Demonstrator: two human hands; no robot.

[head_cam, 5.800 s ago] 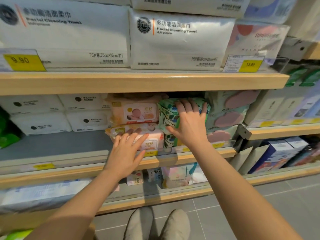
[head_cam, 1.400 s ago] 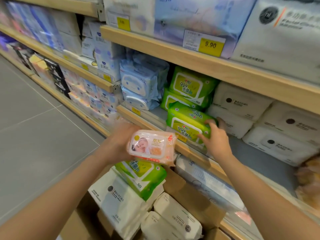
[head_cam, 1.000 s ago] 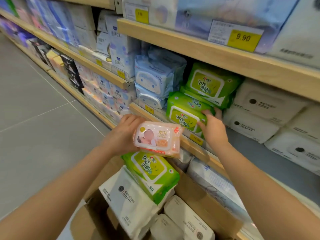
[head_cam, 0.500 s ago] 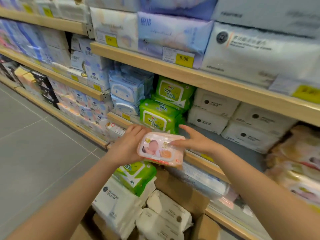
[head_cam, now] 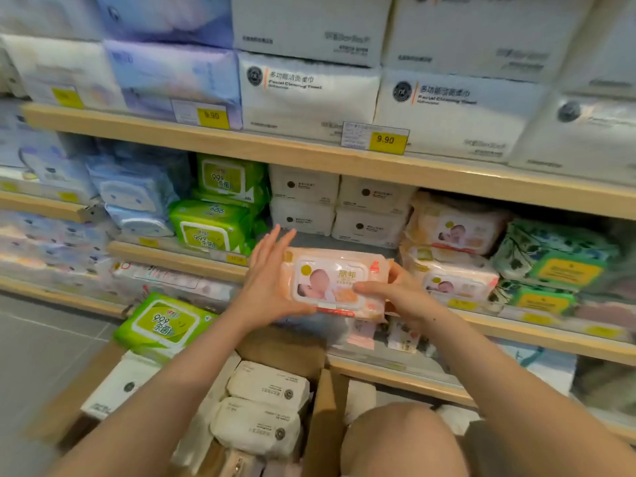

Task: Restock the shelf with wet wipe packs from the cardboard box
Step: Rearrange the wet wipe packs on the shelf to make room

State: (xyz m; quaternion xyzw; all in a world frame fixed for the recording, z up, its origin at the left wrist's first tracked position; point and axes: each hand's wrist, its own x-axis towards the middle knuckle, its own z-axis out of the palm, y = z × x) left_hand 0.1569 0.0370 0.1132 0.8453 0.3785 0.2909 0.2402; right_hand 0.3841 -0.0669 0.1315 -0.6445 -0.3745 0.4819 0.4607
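Peach plastic wet wipe pack [head_cam: 335, 283] held level between both hands before the wooden shelf [head_cam: 179, 258]: left hand [head_cam: 272, 284] flat-fingered against its end, right hand [head_cam: 401, 296] pinching its opposite end, open cardboard box [head_cam: 321, 418] below.

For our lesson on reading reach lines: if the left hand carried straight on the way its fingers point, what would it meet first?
The left hand points up and into the shelf. It would probably meet the white packs at the back, crossing bare grey shelf floor first. Depth is uncertain; the green packs lie just left.
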